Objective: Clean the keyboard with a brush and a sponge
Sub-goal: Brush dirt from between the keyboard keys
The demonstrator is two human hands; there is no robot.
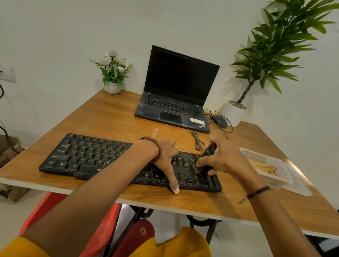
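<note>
One wooden table (105,116) fills most of the view, set against a pale wall. A tall leafy plant (278,44) in a white pot stands at its far right corner. An open black laptop (178,92) with a dark screen sits at the far side. The black keyboard (83,154) lies slantwise along the near edge. To its right, a clear plastic container (297,186) holds a yellowish sponge (265,168). A small pot of white flowers (112,72) stands at the far left corner.

The left hand (166,154), a beaded bracelet on its wrist, lies spread flat on the right half of the keyboard, fingers straight and the thumb reaching over the near edge. The right hand (221,159) hovers over the keyboard's right end, its fingers curled round a dark brush (210,150) that touches the keys there. A black mouse (219,120) rests just beside the laptop, and a bundled cable (197,141) lies between laptop and keyboard.
</note>
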